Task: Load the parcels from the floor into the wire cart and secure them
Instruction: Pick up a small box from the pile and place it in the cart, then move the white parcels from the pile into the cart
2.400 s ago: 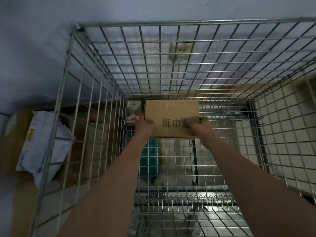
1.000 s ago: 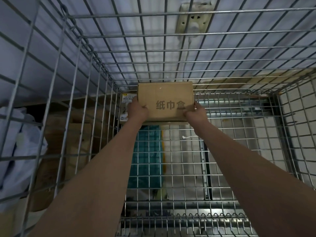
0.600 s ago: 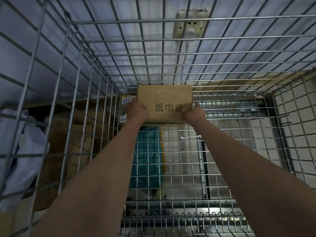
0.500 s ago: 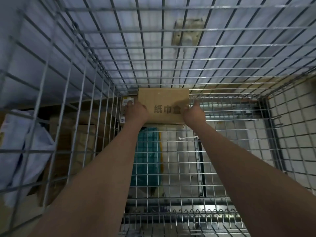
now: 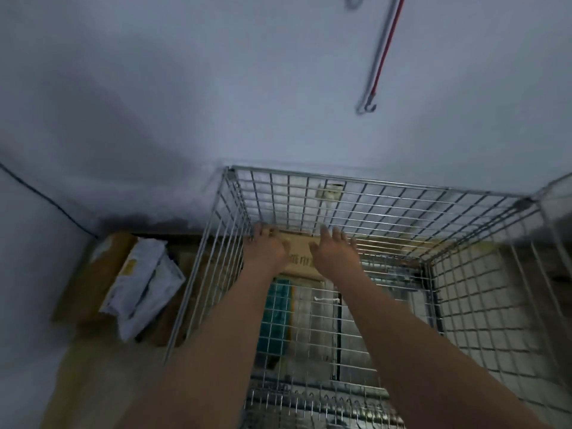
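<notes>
Both hands are flat on top of the small brown cardboard box with dark printed characters (image 5: 299, 254). The left hand (image 5: 266, 246) has its fingers spread and laid over the box's far left edge, the right hand (image 5: 335, 249) has its fingers straight and fanned over the right side. Neither looks curled round anything, so to me it reads as pressing or letting go, not carrying.

The box sits inside the silver wire-mesh cart (image 5: 383, 193), pushed against the far wall at the left corner. Whether it's resting square on the cart floor or propped on something underneath, I can't tell, the hands cover most of it.

What I'd worry about:

- If the box is leaning on the mesh and not sitting flat, it may tip forward once the hands lift.
- Mesh floor means a small box can rock on the wires, so later parcels stacked on it might slide.
- Fingers right by the wire wall: easy to catch a knuckle when pulling out.
- Outside the cart on the left, the white plastic mailer bags (image 5: 145, 286) lie on a flat brown carton (image 5: 83, 280), not loaded yet. Soft bags slump, so thrown in loosely they could bulge against the sides.
</notes>
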### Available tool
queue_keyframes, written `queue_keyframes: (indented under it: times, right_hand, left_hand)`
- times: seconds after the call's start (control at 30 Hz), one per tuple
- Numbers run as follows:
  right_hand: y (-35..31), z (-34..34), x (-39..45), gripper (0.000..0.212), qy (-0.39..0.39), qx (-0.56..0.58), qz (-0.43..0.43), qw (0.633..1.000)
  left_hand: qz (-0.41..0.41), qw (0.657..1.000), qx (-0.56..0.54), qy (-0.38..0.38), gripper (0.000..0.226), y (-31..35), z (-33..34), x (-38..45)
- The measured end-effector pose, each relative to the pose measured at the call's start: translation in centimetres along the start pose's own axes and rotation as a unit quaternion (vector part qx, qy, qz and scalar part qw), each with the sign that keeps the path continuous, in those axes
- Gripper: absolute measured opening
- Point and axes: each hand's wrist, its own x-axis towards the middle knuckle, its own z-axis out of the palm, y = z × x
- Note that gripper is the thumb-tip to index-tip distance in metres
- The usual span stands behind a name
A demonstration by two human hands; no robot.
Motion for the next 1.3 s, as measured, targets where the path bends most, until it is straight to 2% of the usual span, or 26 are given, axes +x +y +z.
queue_keyframes:
  times: [0.2, 0.4, 0.47, 0.57, 0.97, 1.1, 1.3]
  right_hand:
    - [-6.3, -7.0, -10.1, 0.060, -0.011, -0.014, -0.047, 0.999]
    - [-12.4, -8.7, -18.2, 0.061, -0.020, -0.024, -0.082, 0.996]
    - [-13.7, -8.6, -19.7, 0.060, -0.023, -0.026, -0.088, 0.996]
    - [-17.9, -7.7, -22.5, 0.060, -0.026, -0.044, -0.110, 0.993]
    - [-35.2, -1.9, -29.8, 0.065, -0.056, -0.049, -0.121, 0.990]
    - [-38.6, -0.6, -30.4, 0.063, -0.077, -0.055, -0.136, 0.986]
    - [-40.2, 1.6, -27.4, 0.063, -0.083, -0.068, -0.150, 0.983]
  left_hand:
    - [-0.031, 0.997, -0.039, 0.061, 0.055, -1.7, -8.4, -12.1]
    - [-0.084, 0.987, -0.088, 0.106, 0.052, -7.7, -12.3, -22.4]
    - [-0.093, 0.986, -0.105, 0.094, 0.052, -9.4, -12.9, -24.5]
    - [-0.118, 0.988, -0.075, 0.064, 0.059, -15.0, -13.3, -28.1]
    - [-0.205, 0.974, -0.066, 0.065, 0.059, -35.6, -13.6, -36.7]
    - [-0.224, 0.968, -0.101, 0.050, 0.061, -38.6, -12.9, -37.5]
    - [-0.229, 0.966, -0.116, 0.023, 0.061, -39.3, -11.4, -35.2]
